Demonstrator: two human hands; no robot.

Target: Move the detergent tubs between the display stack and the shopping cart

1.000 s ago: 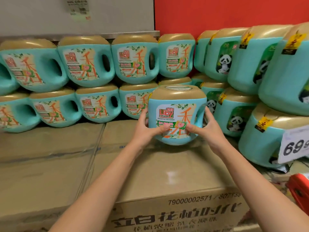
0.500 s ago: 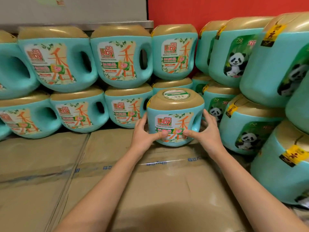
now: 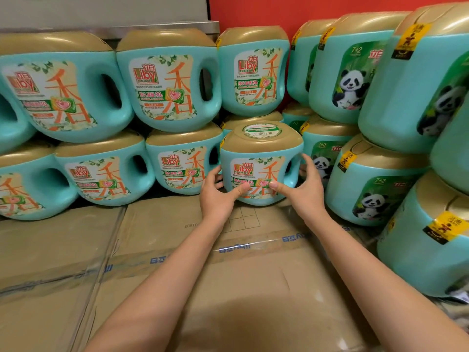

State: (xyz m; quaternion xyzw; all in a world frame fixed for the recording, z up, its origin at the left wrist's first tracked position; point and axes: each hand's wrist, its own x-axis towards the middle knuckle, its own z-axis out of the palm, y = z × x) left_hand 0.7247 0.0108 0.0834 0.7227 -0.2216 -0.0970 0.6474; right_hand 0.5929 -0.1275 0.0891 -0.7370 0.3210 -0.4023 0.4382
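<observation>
Cardboard cartons form the surface, with a red wall and grey panel far behind. Since 1 s ago the held tub has gone farther in. It's now at the cartons' far edge, in line with the lower row of the display stack, panda-label tubs just right of it. Left hand and right hand still grip its sides, thumbs on the front label, fingers wrapped round. Price tag has dropped out of view.
</observation>
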